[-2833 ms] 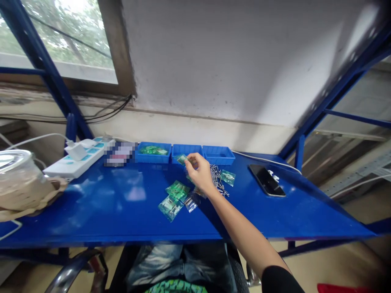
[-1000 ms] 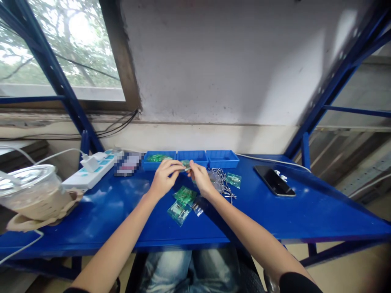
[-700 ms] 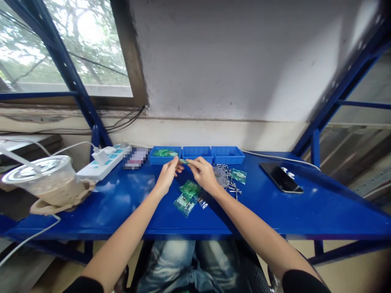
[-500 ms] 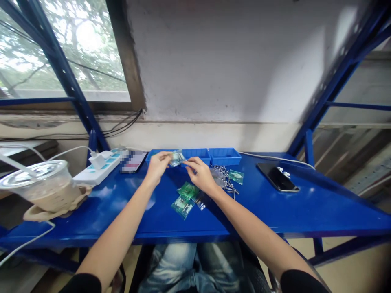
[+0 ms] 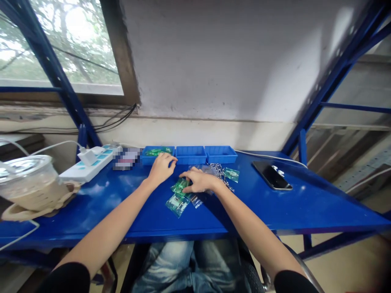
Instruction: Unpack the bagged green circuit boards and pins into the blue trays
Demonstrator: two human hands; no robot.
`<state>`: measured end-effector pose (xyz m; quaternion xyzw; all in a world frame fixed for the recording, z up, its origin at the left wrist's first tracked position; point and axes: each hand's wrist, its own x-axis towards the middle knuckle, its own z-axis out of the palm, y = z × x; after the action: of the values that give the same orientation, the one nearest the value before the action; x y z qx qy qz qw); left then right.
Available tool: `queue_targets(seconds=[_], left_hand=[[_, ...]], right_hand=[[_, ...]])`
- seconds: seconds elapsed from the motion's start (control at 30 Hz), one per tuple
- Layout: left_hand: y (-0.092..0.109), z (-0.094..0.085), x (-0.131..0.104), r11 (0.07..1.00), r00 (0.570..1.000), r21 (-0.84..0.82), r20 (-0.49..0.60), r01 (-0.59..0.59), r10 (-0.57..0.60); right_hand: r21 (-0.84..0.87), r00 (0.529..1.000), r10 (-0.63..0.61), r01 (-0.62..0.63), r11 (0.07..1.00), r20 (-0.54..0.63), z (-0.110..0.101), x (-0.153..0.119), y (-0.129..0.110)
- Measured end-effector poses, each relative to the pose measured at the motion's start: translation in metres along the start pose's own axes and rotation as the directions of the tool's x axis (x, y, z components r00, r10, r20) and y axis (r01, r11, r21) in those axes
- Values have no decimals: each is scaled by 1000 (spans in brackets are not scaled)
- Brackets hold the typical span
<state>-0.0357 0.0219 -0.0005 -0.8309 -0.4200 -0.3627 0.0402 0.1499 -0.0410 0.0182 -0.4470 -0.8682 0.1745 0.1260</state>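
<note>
Our left hand (image 5: 162,167) is curled before a bin (image 5: 148,161), grip unclear to us, then a pale packet (image 5: 177,205) on the bench (image 5: 277,209) points one corner at us, long axis unclear, and our right hand (image 5: 199,180), fingers parted, partly covers a green packet (image 5: 178,185).

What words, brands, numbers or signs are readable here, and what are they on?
None can be read for certain.
Green packets on the table: any print is too small and blurred.
Flat item beside the power strip: blocked out by pixels, so unreadable.
Drink cup: no legible lettering.
Phone: dark screen, no text visible.
Blue trays: no legible label.
</note>
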Motion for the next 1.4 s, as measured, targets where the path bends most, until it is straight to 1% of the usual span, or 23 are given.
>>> queue_targets(seconds=[0.1,0.17,0.23,0.3,0.37,0.43,0.5,0.53,0.6,0.67,0.7,0.77,0.83,0.87,0.93,1.0,1.07,1.1,1.17,1.23,1.27,1.33,1.4], left_hand=[[5,0,-1,979,998,-200,52,51,-41],[8,-2,0,923,983,-339,109,179,-150],[11,-2,1,809,931,-463,214,363,-295],[15,-2,0,638,839,-547,386,542,-383],[20,-1,-1,454,754,-602,544,657,-368],[25,-1,-1,306,736,-670,610,677,-292],[27,-2,0,229,777,-744,580,627,-242],[27,-3,0,233,809,-778,535,584,-241],[24,-7,2,342,880,-816,384,466,-281],[20,-10,3,554,950,-779,167,292,-266],[19,-11,3,665,976,-723,65,188,-206],[16,-11,1,816,997,-578,-74,-15,-34],[16,-10,-1,874,987,-463,-126,-151,103],[16,-9,-2,885,982,-429,-130,-181,138],[19,-7,-3,897,984,-404,-97,-177,151],[21,-7,-3,896,996,-435,-37,-87,79],[24,-7,-2,833,996,-545,47,92,-79],[24,-8,-1,755,979,-624,110,203,-172],[24,-9,1,521,912,-756,265,397,-312],[23,-9,2,346,863,-805,368,483,-346],[22,-9,3,322,860,-813,376,484,-345],[21,-8,3,357,877,-820,322,447,-357],[20,-9,3,434,895,-813,221,388,-387]], right_hand=[[180,992,49,-28,983,-113,6,8,-1],[342,965,100,-11,940,-244,5,12,2],[436,908,156,33,899,-390,1,14,7],[382,830,144,88,920,-539,-3,13,11],[225,763,46,133,965,-645,-5,11,12],[72,724,-71,164,984,-686,-3,10,10],[-10,701,-119,158,987,-703,2,9,5],[-26,688,-113,135,990,-717,5,9,2],[3,656,-40,65,998,-754,8,10,-3],[138,648,92,19,990,-756,7,12,-5],[247,669,170,21,969,-723,6,13,-6],[508,738,314,45,860,-598,4,15,-4],[716,785,410,60,696,-465,4,17,-1],[769,788,439,67,635,-431,4,17,0],[770,757,458,91,632,-465,5,18,2],[638,704,394,110,762,-591,6,17,3],[423,665,250,109,900,-704,6,15,2],[318,662,169,111,942,-730,7,14,1],[168,679,32,135,976,-734,9,13,0],[92,693,-49,165,982,-720,12,14,-1],[72,696,-68,171,983,-715,14,15,-1],[84,699,-43,147,985,-714,16,15,-3],[191,695,74,92,977,-715,15,15,-6]])
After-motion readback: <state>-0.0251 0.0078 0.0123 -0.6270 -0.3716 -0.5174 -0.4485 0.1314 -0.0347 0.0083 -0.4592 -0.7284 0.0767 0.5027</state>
